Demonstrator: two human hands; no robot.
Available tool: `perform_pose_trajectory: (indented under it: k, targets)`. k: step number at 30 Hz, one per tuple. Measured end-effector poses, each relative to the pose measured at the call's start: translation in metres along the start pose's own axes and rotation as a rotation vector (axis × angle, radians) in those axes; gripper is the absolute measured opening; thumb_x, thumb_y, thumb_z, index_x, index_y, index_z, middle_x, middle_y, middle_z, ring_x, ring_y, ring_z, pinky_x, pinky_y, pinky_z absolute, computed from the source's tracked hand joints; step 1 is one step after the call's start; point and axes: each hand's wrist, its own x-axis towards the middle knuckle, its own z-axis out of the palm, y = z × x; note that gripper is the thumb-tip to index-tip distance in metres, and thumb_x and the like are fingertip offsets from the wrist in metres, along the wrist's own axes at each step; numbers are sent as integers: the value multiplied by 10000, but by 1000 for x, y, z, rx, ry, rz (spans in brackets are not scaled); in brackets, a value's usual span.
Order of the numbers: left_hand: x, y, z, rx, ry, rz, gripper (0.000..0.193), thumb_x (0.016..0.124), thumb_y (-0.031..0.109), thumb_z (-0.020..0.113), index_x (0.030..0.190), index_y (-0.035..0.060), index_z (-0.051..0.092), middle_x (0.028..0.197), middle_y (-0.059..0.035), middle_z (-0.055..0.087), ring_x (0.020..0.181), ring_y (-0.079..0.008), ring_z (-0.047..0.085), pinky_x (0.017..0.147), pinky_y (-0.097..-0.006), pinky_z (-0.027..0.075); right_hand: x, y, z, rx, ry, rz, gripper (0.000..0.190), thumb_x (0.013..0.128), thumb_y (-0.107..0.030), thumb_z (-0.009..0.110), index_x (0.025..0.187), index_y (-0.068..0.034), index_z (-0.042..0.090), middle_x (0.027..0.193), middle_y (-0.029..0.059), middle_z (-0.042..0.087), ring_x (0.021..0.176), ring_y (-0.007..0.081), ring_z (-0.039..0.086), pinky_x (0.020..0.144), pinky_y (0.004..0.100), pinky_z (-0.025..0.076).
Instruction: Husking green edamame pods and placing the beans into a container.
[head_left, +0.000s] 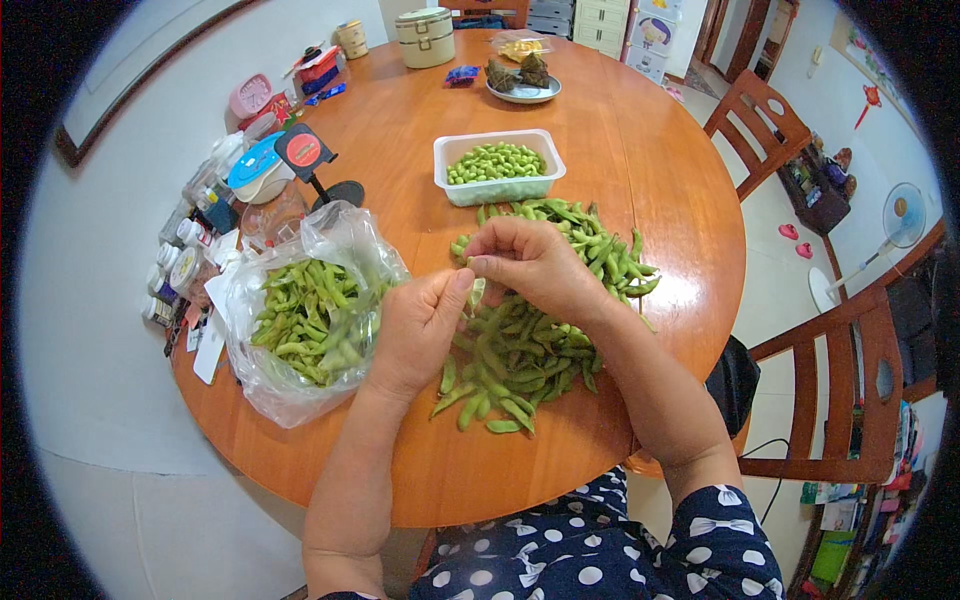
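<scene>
Over a pile of green edamame pods (517, 352) on the wooden table, my left hand (424, 322) and my right hand (536, 266) meet fingertip to fingertip. Between them they pinch one split edamame pod (477, 291), its pale inside showing. My fingers cover most of that pod. Beyond the pile stands a white plastic tray (555, 161) of shelled green beans (496, 162). To the left of my left hand, a clear plastic bag (289, 409) lies open, with flattened-looking pods (304, 322) inside.
A black phone stand (319, 161) rises behind the bag. Jars and boxes, including a blue-lidded container (259, 169), crowd the wall side. Farther back are a metal plate (544, 93) with leaf-wrapped bundles and a cream lunch box (425, 37). Wooden chairs (806, 390) stand at right.
</scene>
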Motion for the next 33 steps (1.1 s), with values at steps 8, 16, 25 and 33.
perform_pose_trajectory:
  k: [8,16,25,33]
  targets:
    - [1,-1,4,-36,38,-43,363,997,287,515,769,26,625,646,27,575,584,-45,510,539,-218,412,11,-6,-23,-95,257,-123,91,884,-34,614,954,17,586,787,51,626,665,118,623,597,246,519]
    - [-1,-1,5,-27,25,-39,356,994,285,518,778,21,618,641,17,574,574,-54,529,544,-221,432,59,-23,-49,-221,473,-266,137,873,-42,629,974,47,602,773,80,633,656,138,639,587,253,531]
    - [-2,-2,3,21,42,28,365,995,291,517,786,9,617,636,7,572,574,-64,534,538,-236,435,133,-8,-66,-962,414,-293,141,807,-133,669,844,-4,713,795,174,683,684,257,669,640,372,523]
    - [1,-1,6,-96,111,-69,378,1006,302,491,798,16,625,705,2,604,650,-74,548,631,-227,445,110,0,-53,-752,514,-351,144,802,-144,658,827,-12,711,796,165,692,754,281,685,689,382,525]
